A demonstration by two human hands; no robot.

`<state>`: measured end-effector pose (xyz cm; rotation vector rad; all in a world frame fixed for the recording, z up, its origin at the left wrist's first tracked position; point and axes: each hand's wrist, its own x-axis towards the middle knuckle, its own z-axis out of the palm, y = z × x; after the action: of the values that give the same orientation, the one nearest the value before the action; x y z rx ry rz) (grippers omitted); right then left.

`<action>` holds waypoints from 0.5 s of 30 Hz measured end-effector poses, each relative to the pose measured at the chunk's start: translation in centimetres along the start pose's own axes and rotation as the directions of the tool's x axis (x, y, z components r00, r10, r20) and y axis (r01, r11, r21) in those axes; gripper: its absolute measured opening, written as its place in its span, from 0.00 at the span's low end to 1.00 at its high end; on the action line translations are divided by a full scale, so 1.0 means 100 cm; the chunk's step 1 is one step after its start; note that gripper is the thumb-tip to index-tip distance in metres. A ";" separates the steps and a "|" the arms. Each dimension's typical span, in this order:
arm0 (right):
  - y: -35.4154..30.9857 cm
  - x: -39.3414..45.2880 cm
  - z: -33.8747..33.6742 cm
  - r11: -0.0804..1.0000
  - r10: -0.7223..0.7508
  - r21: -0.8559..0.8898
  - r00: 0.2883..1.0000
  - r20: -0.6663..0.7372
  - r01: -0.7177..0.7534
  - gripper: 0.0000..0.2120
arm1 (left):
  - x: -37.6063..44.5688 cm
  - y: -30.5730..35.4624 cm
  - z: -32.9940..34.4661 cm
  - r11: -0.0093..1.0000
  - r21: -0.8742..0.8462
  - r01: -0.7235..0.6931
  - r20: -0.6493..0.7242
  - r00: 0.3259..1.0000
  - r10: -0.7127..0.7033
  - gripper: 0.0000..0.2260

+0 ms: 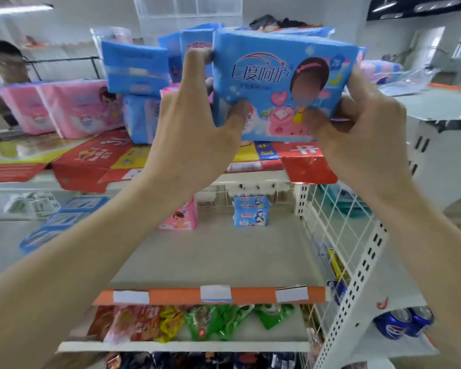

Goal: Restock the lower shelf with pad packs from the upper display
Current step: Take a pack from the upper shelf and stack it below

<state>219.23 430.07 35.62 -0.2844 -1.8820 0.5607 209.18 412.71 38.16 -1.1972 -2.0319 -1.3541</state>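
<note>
Blue plastic-wrapped pad pack point(282, 83) held level with the upper display point(96, 155), left hand point(194, 115) and right hand point(362, 123) clamping its side edges; likely light, soft, slippery film. Grey lower shelf point(218, 259) waits below.

Upper display point(64, 179): carries pink pad packs point(64, 107) at left and blue pad packs point(139, 102) stacked beside them, all resting on red and yellow printed sheets point(91, 158) that overhang the front edge.

Lower shelf point(218, 262): grey surface with an orange front strip point(253, 294) bearing white labels. One pink pack point(180, 217) stands at the rear; a short stack of blue packs point(250, 214), possibly two, stands near it.

Next shelf down point(264, 334): carries snack bags point(186, 323), red, yellow and green.
</note>
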 end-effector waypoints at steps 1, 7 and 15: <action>-0.005 -0.003 0.003 1.000 -0.003 0.011 1.000 0.007 0.003 0.19 | -0.003 -0.003 -0.006 1.000 0.018 0.007 -0.012 1.000 -0.007 0.21; -0.043 -0.028 0.029 0.993 -0.019 0.114 0.996 0.089 0.009 0.19 | -0.031 -0.025 -0.051 0.996 0.075 0.046 -0.050 0.998 -0.042 0.18; -0.123 -0.076 0.086 0.990 -0.042 0.137 0.985 0.165 0.020 0.20 | -0.082 -0.069 -0.145 0.988 0.135 0.073 -0.092 0.994 -0.061 0.18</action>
<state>214.98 413.99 33.18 -0.1219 -1.9956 0.7056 206.22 395.20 34.91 -1.0011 -2.0828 -1.2510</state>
